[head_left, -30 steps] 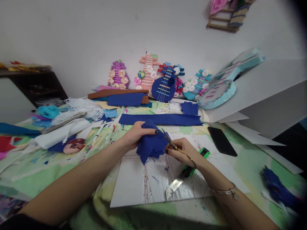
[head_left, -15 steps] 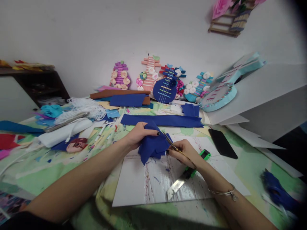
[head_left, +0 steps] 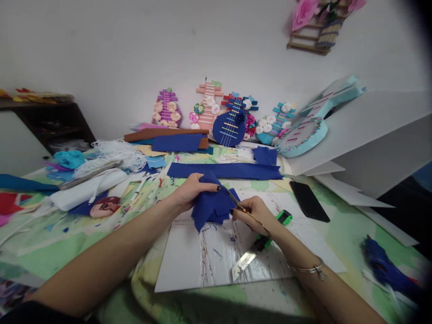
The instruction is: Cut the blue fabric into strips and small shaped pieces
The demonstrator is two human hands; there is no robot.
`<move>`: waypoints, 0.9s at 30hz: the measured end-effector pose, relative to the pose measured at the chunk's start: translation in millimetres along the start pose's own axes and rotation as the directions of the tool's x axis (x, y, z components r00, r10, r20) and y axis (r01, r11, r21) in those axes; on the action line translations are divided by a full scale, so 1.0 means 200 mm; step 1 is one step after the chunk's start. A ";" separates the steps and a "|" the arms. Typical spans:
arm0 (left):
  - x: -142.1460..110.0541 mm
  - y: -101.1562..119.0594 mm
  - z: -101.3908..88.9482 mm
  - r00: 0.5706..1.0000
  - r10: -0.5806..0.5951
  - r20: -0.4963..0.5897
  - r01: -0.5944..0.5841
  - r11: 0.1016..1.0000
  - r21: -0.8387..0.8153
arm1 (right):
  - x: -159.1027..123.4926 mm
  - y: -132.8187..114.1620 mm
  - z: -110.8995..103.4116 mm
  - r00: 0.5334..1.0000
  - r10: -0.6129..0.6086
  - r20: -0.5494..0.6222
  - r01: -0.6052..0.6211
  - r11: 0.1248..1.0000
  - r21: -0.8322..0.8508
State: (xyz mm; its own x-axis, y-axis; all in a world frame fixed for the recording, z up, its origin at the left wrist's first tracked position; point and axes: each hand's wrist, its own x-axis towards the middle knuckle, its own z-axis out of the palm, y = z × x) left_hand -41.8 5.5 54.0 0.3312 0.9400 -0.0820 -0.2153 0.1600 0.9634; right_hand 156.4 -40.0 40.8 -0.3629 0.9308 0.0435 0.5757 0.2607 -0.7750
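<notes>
Pinched in my left hand [head_left: 192, 191] is a bunch of dark blue fabric pieces [head_left: 211, 207], held up over a white board [head_left: 182, 265]. My right hand [head_left: 254, 213] is closed on a pair of scissors [head_left: 241, 207], gold at the handle, whose blades reach into the blue fabric near my left thumb. Part of the blades is hidden by the cloth. Below my right hand, a green and black utility knife [head_left: 261, 243] lies on the scored board with its wide blade out. A long blue fabric strip [head_left: 226, 170] stretches across the table behind my hands.
Right of the board lies a black phone [head_left: 308, 201]; farther right is a blue glue gun [head_left: 388, 265]. White cord [head_left: 118, 153] and fabric scraps crowd the left. Decorated lute-shaped crafts [head_left: 229, 128] lean along the wall. White boards [head_left: 364, 148] stand at right.
The scissors' blades reach farther into the blue fabric, and my right hand is a little nearer my left. The whole view has shifted slightly.
</notes>
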 end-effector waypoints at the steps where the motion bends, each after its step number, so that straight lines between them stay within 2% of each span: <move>1: 0.00 0.00 0.00 1.000 0.000 0.001 0.000 1.000 0.002 | 0.00 0.00 0.00 1.000 0.001 0.001 -0.001 1.000 -0.001; 13: 0.00 0.00 0.00 1.000 -0.003 0.009 0.003 1.000 -0.014 | 0.00 0.00 0.02 0.996 0.090 -0.016 -0.089 0.996 0.032; 20: 0.00 0.00 0.00 0.999 -0.020 0.030 0.020 1.000 -0.023 | 0.00 0.03 0.03 1.000 -0.026 0.003 0.025 0.993 0.118; 27: 0.00 -0.02 -0.01 0.993 -0.073 0.087 0.072 0.997 0.010 | 0.00 0.04 0.04 0.999 -0.033 0.012 0.031 0.991 0.127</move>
State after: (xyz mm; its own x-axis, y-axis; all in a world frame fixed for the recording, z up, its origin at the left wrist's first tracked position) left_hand -42.1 5.4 49.2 0.4251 0.8959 -0.1295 -0.1815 0.2245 0.9574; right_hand 154.9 -39.4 30.1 -0.3906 0.9185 0.0614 0.4666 0.2550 -0.8469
